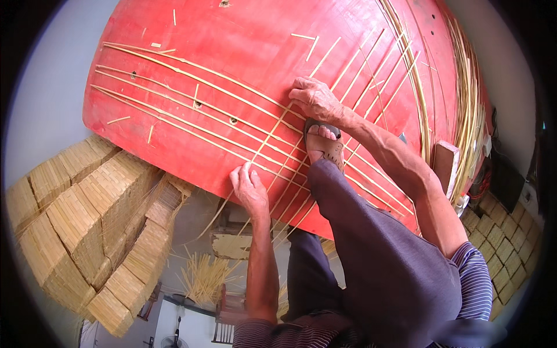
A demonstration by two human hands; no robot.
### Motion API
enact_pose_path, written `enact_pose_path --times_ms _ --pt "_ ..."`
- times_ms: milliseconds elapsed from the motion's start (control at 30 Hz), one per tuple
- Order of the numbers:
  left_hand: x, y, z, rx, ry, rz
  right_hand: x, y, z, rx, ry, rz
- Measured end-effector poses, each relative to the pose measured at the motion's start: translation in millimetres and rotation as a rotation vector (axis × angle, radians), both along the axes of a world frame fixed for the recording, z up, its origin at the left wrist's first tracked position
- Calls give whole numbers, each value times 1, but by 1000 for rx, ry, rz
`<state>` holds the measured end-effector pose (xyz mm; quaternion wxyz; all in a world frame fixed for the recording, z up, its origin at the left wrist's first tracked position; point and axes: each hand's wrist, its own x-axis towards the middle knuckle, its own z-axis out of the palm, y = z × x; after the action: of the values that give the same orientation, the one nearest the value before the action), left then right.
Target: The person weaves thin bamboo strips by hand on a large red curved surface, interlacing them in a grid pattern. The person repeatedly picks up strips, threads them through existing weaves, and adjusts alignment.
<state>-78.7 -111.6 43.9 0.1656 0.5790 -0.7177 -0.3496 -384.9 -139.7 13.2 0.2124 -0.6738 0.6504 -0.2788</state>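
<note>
Pale bamboo strips [180,70] lie in a loose crossing lattice on a red board [243,35]. One strip runs slantwise from lower left to upper right across the others. Low on that crossing strip, by the board's near edge, my left hand [250,188] pinches it between thumb and fingers. Farther up, my right hand [318,98] has its curled fingers closed on the same strip. My foot in a brown sandal [326,145] rests on the lattice just below the right hand, hiding part of the crossings.
Stacked bundles of cut bamboo [87,214] stand at the left. Long loose strips [464,104] hang over the board's right side, near a wooden block [445,165]. More stacked bundles [502,246] are at lower right. Loose offcuts [209,278] lie below the board's near edge.
</note>
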Motion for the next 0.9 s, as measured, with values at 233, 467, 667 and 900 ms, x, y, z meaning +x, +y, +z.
enact_pose_path --times_ms 233,467,667,900 --pt "2 25 -3 15 -26 7 -9 18 3 97 -28 44" --pt "-3 26 -2 41 9 23 -12 18 5 70 -79 52" --pt "-6 28 -5 45 1 39 -11 19 5 65 -54 47" --pt "-1 24 -14 -21 17 46 -9 18 3 51 -65 54"
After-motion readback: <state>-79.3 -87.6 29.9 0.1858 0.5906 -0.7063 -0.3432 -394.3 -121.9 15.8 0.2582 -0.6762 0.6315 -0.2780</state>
